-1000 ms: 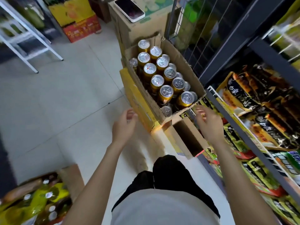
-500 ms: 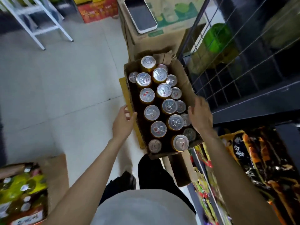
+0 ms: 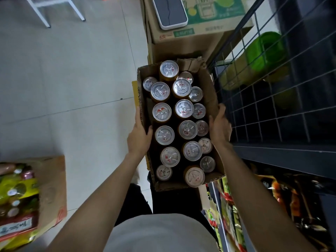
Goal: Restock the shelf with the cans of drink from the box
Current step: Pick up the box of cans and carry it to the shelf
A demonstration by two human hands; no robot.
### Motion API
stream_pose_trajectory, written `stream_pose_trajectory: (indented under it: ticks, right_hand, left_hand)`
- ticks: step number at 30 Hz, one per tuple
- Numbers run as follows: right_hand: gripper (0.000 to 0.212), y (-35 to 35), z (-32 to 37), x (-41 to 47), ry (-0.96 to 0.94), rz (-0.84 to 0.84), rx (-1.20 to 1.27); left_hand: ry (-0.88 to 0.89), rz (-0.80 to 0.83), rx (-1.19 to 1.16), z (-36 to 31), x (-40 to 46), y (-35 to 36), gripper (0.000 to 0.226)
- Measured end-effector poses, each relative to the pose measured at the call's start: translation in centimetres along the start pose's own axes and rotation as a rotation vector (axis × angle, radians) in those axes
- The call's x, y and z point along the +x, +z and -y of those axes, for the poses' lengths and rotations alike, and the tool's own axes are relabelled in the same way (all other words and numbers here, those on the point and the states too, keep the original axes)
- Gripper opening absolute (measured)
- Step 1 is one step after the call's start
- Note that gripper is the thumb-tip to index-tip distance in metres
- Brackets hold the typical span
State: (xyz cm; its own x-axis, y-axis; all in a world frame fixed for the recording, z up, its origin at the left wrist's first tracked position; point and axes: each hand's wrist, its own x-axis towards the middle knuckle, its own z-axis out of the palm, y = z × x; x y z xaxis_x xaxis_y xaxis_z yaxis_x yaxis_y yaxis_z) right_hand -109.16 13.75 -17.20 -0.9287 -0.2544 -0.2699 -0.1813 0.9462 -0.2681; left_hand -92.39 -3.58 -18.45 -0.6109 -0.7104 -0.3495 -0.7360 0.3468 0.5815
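The open brown cardboard box (image 3: 211, 91) sits at the centre of the view, packed with upright gold-sided drink cans with silver pull-tab tops (image 3: 184, 108), and both hands are clamped on its long walls: the left hand (image 3: 139, 137) grips the wall at nine o'clock with the thumb hooked over the rim, and the right hand (image 3: 220, 128) grips the wall at three o'clock, fingers wrapped outside. Whether the box rests on something or hangs in the hands I cannot tell, since its underside is hidden. Judging by the nearly full rows, no can has yet gone to the shelf, so the restocking is barely begun and almost all of it remains. The dark metal shelf (image 3: 283, 151) runs from two to five o'clock, with a black wire grid (image 3: 258, 99) above and coloured snack packets (image 3: 283, 195) below. At twelve o'clock a closed carton printed in green (image 3: 218, 19) carries a white-edged phone (image 3: 170, 10). The floor is pale grey tile (image 3: 72, 79); at eight o'clock stands another open carton of bottled drinks (image 3: 52, 188).
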Motion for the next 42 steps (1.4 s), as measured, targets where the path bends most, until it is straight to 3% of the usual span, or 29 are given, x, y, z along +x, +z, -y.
stream_pose_trajectory:
  ticks: [6,12,18,25,42]
  right_hand:
    - [0.064,0.6,0.2,0.7,0.05,0.005,-0.013]
    - [0.039,0.4,-0.2,1.3,-0.011,0.077,0.013]
    - [0.055,0.1,-0.4,1.0,-0.058,0.135,0.037]
    - [0.08,-0.3,-0.8,0.7,-0.091,0.119,0.1]
    - [0.077,-2.5,4.6,-5.3,-0.167,0.15,0.213]
  left_hand:
    - [-0.041,0.056,0.072,0.4,0.6,-0.2,0.078]
    - [0.037,0.127,0.092,0.7,1.3,-1.2,0.084]
    - [0.045,0.086,0.068,0.5,0.9,-0.7,0.08]
    - [0.037,0.147,0.026,0.4,1.1,-1.9,0.078]
    - [0.044,0.182,0.081,3.3,-1.5,-10.6,0.08]
